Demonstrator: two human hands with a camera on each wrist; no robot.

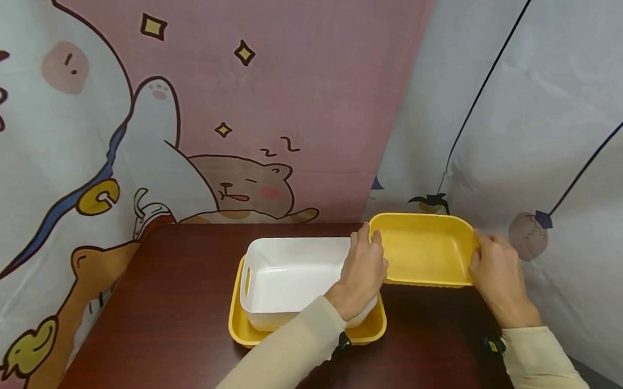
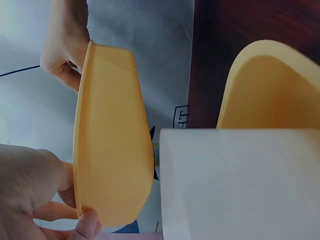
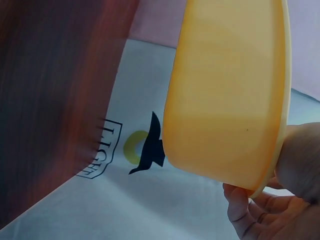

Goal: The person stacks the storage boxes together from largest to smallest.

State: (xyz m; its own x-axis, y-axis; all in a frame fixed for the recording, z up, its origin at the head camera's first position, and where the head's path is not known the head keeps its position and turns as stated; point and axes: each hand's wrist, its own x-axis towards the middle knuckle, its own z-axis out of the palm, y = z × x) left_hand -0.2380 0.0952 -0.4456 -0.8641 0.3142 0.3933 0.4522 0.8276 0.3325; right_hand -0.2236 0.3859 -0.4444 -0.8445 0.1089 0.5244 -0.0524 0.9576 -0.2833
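Observation:
A shallow yellow tray [image 1: 422,250] is held up off the table, to the right of a white bin. At its left end my left hand [image 1: 363,268] pinches the rim, with thumb and fingertips on either side of the edge in the left wrist view. My right hand [image 1: 501,278] grips the opposite end, its fingers around the rim in the right wrist view. The white bin [image 1: 295,277], with a slot handle, sits inside a second, larger yellow tray [image 1: 236,330]. My left forearm covers part of both.
The dark red-brown table [image 1: 139,338] stands against cartoon-printed cloth. Pink cloth [image 1: 327,99] hangs at the back, and grey-white cloth [image 1: 568,146] hangs close by my right hand.

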